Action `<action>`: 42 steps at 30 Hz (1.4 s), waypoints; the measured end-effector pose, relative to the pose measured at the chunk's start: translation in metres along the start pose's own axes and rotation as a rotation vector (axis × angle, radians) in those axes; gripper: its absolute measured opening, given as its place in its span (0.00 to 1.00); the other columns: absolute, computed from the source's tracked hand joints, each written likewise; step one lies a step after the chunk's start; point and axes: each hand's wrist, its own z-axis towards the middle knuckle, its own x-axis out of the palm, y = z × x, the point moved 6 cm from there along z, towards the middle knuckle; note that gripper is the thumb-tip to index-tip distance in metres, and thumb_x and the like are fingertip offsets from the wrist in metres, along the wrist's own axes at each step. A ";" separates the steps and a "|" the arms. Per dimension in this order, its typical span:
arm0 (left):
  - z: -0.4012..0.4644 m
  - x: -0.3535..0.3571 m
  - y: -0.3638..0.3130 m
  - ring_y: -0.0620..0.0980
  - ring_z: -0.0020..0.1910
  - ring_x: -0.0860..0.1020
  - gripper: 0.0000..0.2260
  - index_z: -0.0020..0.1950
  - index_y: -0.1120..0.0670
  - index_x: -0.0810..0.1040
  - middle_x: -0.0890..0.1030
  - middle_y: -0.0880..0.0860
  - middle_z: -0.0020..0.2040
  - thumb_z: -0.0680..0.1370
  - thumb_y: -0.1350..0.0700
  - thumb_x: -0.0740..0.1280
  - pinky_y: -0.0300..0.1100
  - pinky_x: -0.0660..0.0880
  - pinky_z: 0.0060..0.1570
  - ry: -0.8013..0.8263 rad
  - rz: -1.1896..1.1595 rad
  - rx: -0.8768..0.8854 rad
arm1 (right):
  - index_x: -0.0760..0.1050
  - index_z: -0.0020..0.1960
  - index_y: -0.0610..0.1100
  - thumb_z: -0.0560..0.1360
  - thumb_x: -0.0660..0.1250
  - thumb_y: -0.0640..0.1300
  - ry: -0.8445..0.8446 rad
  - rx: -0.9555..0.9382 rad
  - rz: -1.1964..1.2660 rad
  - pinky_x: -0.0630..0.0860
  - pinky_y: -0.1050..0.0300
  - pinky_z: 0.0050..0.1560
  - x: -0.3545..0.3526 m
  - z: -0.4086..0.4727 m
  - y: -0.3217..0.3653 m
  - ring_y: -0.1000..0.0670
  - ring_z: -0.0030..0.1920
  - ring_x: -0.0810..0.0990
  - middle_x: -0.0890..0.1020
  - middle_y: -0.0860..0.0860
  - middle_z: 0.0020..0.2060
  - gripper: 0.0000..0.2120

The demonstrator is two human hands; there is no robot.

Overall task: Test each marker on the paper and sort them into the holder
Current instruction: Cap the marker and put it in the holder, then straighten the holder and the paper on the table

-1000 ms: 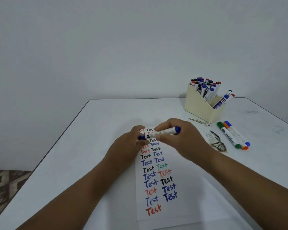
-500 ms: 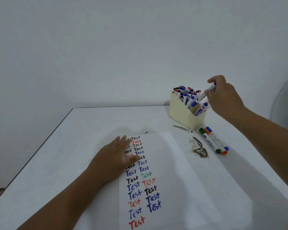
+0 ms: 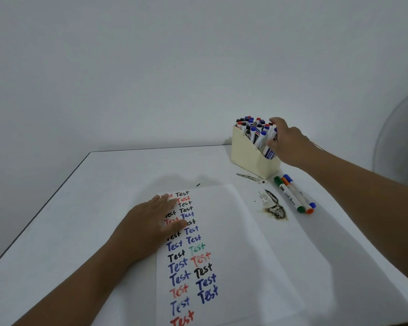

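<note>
Your right hand (image 3: 286,140) is now down at the cream marker holder (image 3: 250,158), fingers curled among the capped markers at its near-right corner; a second ago both hands held a blue-capped marker over the paper, and half a second ago the right hand was lifting it above the holder. Whether those fingers have let the blue-capped marker (image 3: 270,147) go or are seating it, you cannot tell from here, since the palm hides the contact. I judge the drop-in step to be finishing, so this marker counts as tested and sorted.

Your left hand (image 3: 151,222) lies flat and relaxed, gripping nothing, pressing the top-left of the test paper (image 3: 233,255) over the rows of "Test" writing, just as it did half a second ago.

Just below your right wrist, three loose markers (image 3: 295,196) with green, orange and blue caps lie side by side on the table (image 3: 104,184), close to the holder's near corner. They look like the next ones to test.

For room: the holder is packed, so the free slot sits under your fingers only. Between your hands the sheet's right half is bare. A dark stain (image 3: 275,208) sits between the paper and the loose markers. The table's left edge runs well away from your left hand; the far edge passes just behind the holder.
</note>
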 end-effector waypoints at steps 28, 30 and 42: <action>0.001 0.003 0.003 0.43 0.79 0.52 0.38 0.79 0.43 0.57 0.55 0.44 0.80 0.74 0.26 0.50 0.46 0.52 0.76 0.024 -0.013 -0.005 | 0.75 0.70 0.54 0.77 0.68 0.55 0.127 0.079 0.015 0.69 0.51 0.58 0.042 -0.103 -0.065 0.42 0.63 0.73 0.76 0.45 0.59 0.22; 0.002 0.003 0.004 0.43 0.79 0.52 0.38 0.79 0.43 0.57 0.55 0.44 0.80 0.74 0.25 0.49 0.46 0.53 0.76 0.020 -0.015 -0.011 | 0.76 0.69 0.53 0.77 0.68 0.53 0.133 0.071 0.006 0.68 0.54 0.55 0.047 -0.110 -0.065 0.44 0.61 0.75 0.77 0.45 0.58 0.21; 0.003 0.005 0.005 0.42 0.79 0.51 0.39 0.79 0.43 0.57 0.55 0.43 0.80 0.73 0.24 0.49 0.45 0.52 0.76 0.025 -0.021 -0.022 | 0.80 0.66 0.54 0.76 0.70 0.50 0.123 -0.145 0.081 0.73 0.52 0.60 0.078 -0.111 -0.010 0.45 0.60 0.76 0.79 0.47 0.58 0.18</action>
